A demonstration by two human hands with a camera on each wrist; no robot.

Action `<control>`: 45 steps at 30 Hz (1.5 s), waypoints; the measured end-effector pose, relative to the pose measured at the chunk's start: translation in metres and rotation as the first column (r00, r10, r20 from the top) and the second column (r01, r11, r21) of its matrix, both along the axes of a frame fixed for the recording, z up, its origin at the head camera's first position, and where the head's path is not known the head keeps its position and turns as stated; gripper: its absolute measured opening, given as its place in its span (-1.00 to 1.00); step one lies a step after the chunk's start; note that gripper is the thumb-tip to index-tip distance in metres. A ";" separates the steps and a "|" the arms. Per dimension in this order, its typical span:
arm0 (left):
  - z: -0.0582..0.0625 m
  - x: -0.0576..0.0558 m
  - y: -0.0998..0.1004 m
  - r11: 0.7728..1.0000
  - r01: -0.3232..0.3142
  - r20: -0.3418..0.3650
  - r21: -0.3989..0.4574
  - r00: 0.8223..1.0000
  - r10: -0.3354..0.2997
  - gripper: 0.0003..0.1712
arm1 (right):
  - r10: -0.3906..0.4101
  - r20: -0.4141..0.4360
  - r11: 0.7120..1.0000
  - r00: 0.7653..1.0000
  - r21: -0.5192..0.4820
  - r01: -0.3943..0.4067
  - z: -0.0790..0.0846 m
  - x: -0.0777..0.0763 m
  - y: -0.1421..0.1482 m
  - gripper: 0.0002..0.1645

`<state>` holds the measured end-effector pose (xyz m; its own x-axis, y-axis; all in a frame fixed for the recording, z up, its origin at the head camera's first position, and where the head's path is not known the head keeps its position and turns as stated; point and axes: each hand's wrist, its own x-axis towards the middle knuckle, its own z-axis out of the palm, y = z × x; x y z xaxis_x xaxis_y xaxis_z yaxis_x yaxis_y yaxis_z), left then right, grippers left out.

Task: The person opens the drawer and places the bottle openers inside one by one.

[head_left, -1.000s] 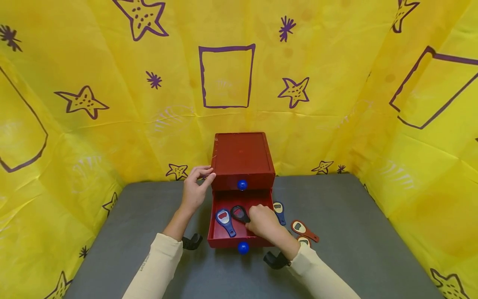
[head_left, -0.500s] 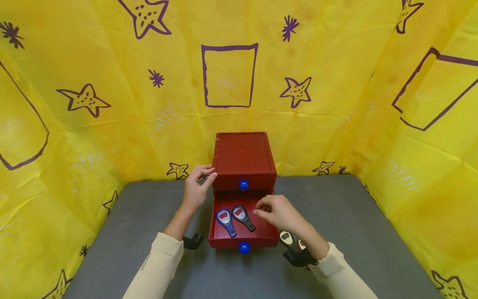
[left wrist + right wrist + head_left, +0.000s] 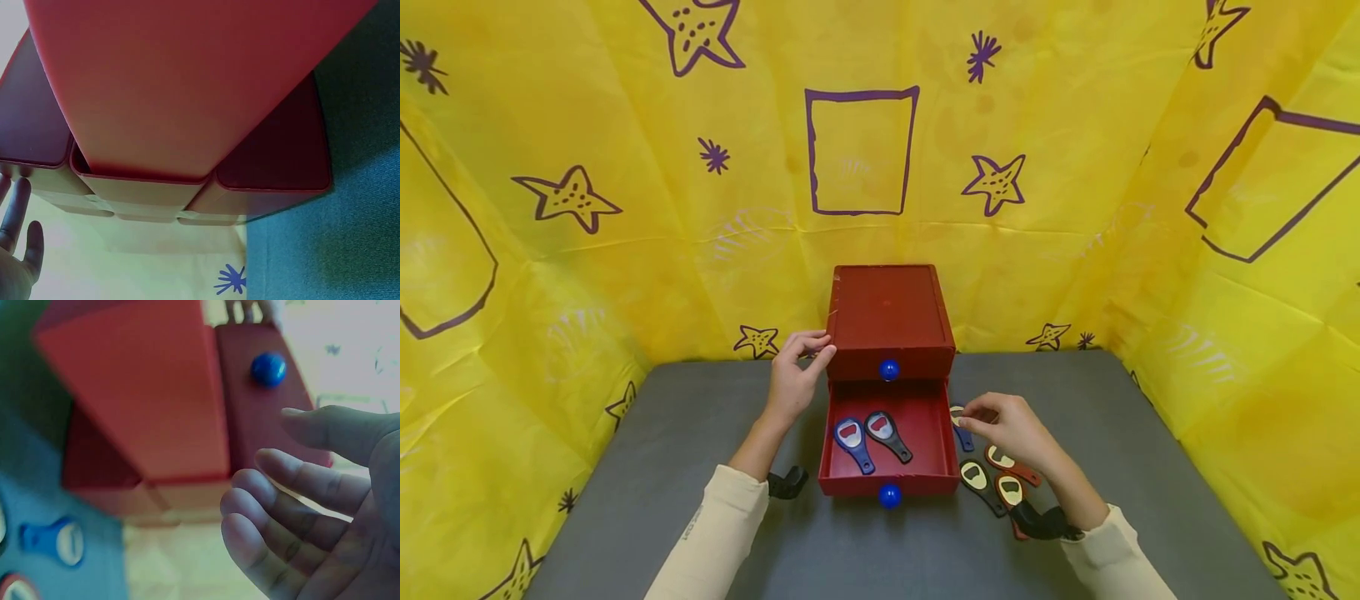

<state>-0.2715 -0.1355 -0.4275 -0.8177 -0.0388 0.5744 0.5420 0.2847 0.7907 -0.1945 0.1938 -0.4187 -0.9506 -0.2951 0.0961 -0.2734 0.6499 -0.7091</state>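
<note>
A red drawer cabinet [image 3: 891, 308] has its lower drawer [image 3: 889, 484] pulled out. Inside lie a blue bottle opener [image 3: 854, 445] and a black bottle opener [image 3: 887, 436] side by side. My left hand [image 3: 793, 379] touches the cabinet's left side with its fingertips; its fingers [image 3: 16, 215] show at the edge in the left wrist view. Right of the drawer, my right hand [image 3: 1013, 425] hovers over another blue bottle opener [image 3: 964, 439], which it partly hides. Its fingers are loosely bent, and the right wrist view shows nothing between thumb and fingers [image 3: 275, 487].
On the grey table [image 3: 715, 533], right of the drawer, lie a black bottle opener [image 3: 982, 487] and two red ones, the nearer red bottle opener [image 3: 1010, 490] partly under the wrist camera. Blue knobs [image 3: 890, 497] stick out from the drawer fronts. Yellow cloth walls [image 3: 880, 250] surround the table.
My right hand has let go of the black bottle opener in the drawer and moved right, out over the openers on the table. The left hand has stayed at the cabinet.
</note>
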 end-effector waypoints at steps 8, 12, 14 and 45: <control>0.000 0.000 -0.001 1.000 0.010 0.014 -0.002 1.000 -0.010 -0.77 | -0.073 0.060 0.995 0.996 0.067 0.069 -0.040 -0.002 0.032 -0.75; 0.000 0.000 -0.001 1.000 0.015 0.013 0.003 1.000 -0.015 -0.77 | -0.127 0.054 0.982 0.990 0.150 0.118 -0.058 -0.001 0.041 -0.71; 0.000 0.000 -0.001 1.000 0.013 0.008 0.002 1.000 -0.013 -0.77 | -0.166 0.042 0.967 0.985 0.202 0.154 -0.066 -0.001 0.043 -0.69; 0.004 0.003 0.002 1.000 0.003 0.032 0.015 0.999 -0.003 -0.77 | -0.253 -0.103 0.886 0.962 0.376 0.273 -0.109 -0.006 0.059 -0.77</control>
